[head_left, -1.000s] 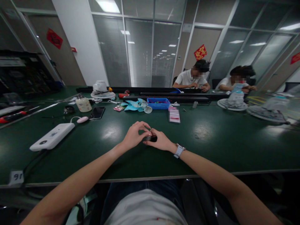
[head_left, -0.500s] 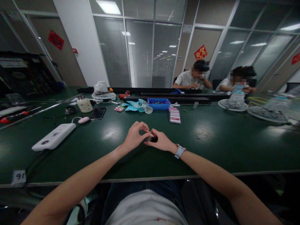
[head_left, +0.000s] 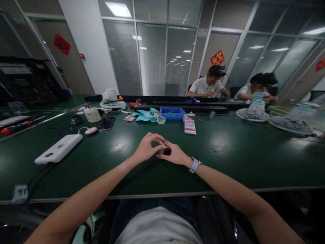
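Head view. Both forearms reached in over the near edge of the worktop [head_left: 228,159], and the hands met a little in from that edge, about midway along it.

Left hand [head_left: 147,149]: thumb and forefinger curled into a ring, tips pinched on a small dark part [head_left: 166,151]; the other fingers arched above it.

Right hand [head_left: 175,154], with a watch [head_left: 195,165] on the wrist: fingers bent and closed on the same part from the other side. I could not make out what the part was, as the fingers hid most of it.

I judged that the part was held low, at or just above the worktop, so that both wrists could stay steady for fine fingertip work.

Left side, well apart from the hands: a white box [head_left: 59,149] on a cable and a phone [head_left: 106,123]. Toward the far edge: a blue tray [head_left: 172,113] beside a teal fan blade [head_left: 146,115], probably set there to leave the working spot bare.

Two other people sat at the far edge with their hands on their own work.
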